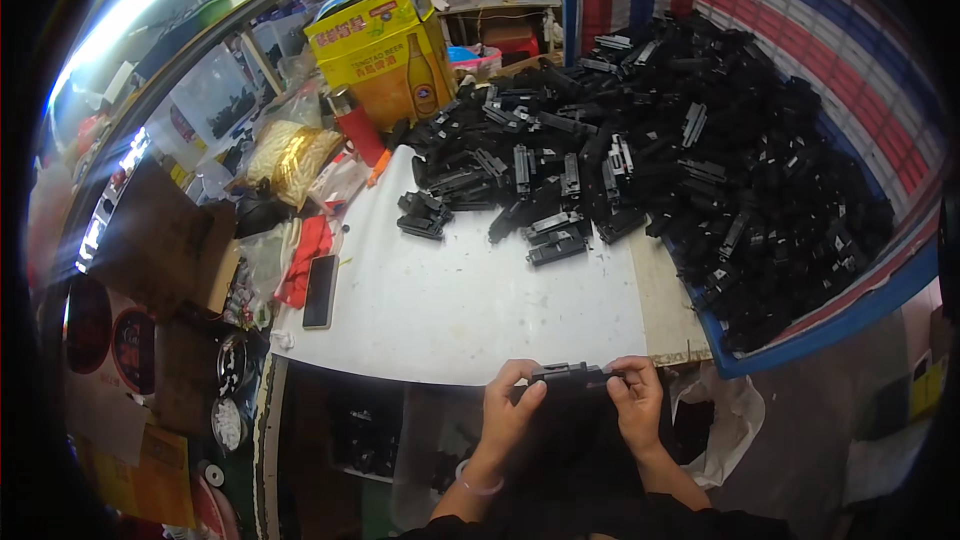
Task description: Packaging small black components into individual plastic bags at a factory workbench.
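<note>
Just off the front edge of the white work table (480, 325), I hold a small, long black plastic part (566, 373) level between both hands. My left hand (510, 410) pinches its left end between thumb and fingers. The right end is in the closed fingertips of my right hand (637, 402); a thin dark piece shows there, too small to make out. Several similar black parts (558, 240) lie loose on the table beyond my hands. They run back into a large heap of the same kind (760, 180).
A blue-edged, striped sheet (835, 60) walls in the heap on the right. Left on the table lie a phone (319, 292), a red cloth (305, 260) and a red cylinder (358, 128). A yellow carton (385, 55) stands behind. A white bag (735, 430) hangs below, by my right hand.
</note>
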### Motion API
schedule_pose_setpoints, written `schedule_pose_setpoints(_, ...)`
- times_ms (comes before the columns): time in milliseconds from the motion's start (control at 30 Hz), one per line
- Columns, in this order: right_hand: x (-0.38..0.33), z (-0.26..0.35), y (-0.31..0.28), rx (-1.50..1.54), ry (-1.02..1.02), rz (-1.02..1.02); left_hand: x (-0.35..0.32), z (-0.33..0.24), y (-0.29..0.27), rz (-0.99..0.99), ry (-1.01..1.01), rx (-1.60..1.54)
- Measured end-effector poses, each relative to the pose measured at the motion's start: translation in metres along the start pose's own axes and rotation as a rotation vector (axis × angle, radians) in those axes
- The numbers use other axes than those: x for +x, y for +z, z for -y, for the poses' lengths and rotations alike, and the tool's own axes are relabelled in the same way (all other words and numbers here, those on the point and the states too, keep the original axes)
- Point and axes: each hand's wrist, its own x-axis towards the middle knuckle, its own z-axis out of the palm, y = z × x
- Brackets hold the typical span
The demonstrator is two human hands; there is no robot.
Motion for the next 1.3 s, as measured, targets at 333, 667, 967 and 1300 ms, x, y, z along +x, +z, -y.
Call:
schedule_pose_setpoints(333,-0.003,0.009,-0.005,-0.158,-0.123,0.073,-0.005,-0.007,0.004,0.075,0.125,0.027)
schedule_pose_setpoints(667,-0.050,0.057,-0.162,-1.282,-0.569,-0.225,0.074,0.009,-0.010,0.172,0.469,0.780)
schedule_pose_setpoints(967,-0.071,0.030,-0.182,-1.486,0.321,0.093,0.200,0.052,0.035,-0.015,0.665,1.282)
schedule_pose_setpoints(1300,-0.016,0.016,-0.091,-1.012,-0.185,0.322,0.153,0.039,0.029,0.032,0.599,1.040)
